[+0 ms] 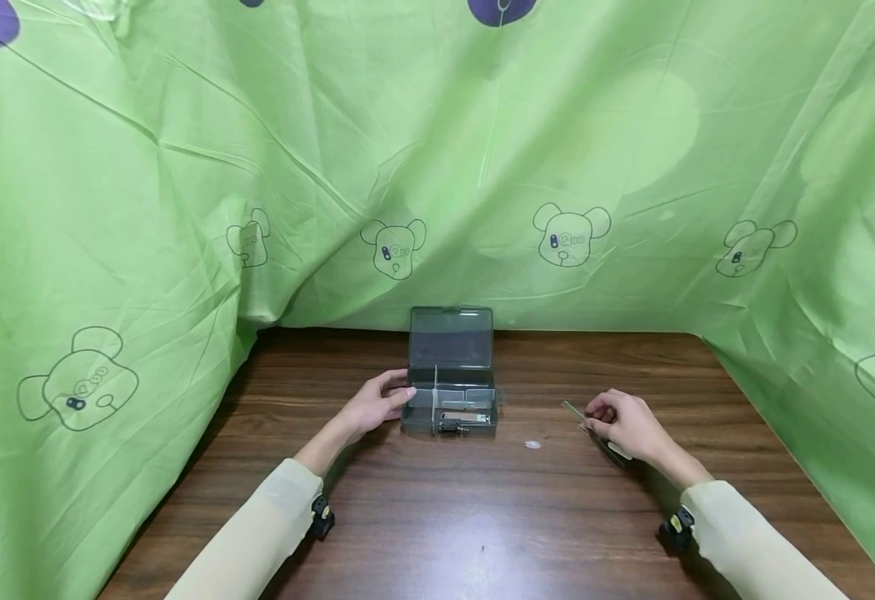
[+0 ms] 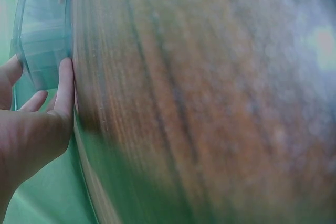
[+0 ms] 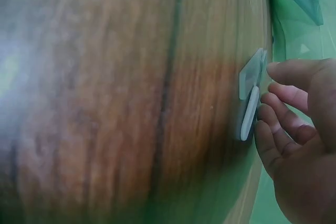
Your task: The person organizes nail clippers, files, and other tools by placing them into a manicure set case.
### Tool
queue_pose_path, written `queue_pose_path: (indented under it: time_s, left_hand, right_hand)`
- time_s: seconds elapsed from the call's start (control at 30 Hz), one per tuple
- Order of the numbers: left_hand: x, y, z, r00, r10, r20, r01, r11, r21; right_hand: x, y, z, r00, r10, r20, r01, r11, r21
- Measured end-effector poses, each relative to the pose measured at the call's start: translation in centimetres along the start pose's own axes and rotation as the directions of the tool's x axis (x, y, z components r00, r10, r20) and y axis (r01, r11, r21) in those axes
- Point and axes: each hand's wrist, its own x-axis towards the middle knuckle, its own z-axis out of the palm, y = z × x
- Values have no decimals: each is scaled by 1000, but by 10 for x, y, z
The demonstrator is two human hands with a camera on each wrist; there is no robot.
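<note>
A smoky clear compartment box [image 1: 451,392] stands open at the back middle of the wooden table [image 1: 482,517], lid upright. My left hand [image 1: 398,397] holds the box's left end; in the left wrist view the box [image 2: 42,35] sits between thumb and index finger [image 2: 65,85]. Small parts lie in its front right compartment [image 1: 465,422]. To the right, my right hand [image 1: 595,413] pinches a thin clear plastic strip [image 1: 574,409] just above the table. The right wrist view shows that clear strip [image 3: 252,71] and a white oblong piece [image 3: 249,114] by the curled fingers [image 3: 281,95].
A small clear round piece [image 1: 532,444] lies on the wood between the box and my right hand. Green printed cloth [image 1: 437,167] hangs behind the table and along both sides.
</note>
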Motion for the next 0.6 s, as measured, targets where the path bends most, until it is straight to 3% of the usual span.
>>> queue_pose_path:
  time_s: [0.37, 0.6]
  left_hand:
    - [-1, 0, 0, 1000, 14, 12, -14, 1000, -8]
    - [-1, 1, -1, 1000, 16, 19, -16, 1000, 0]
  right_hand:
    - [8, -4, 5, 999, 38, 33, -36, 997, -66]
    - [10, -9, 6, 995, 78, 56, -76, 996, -35]
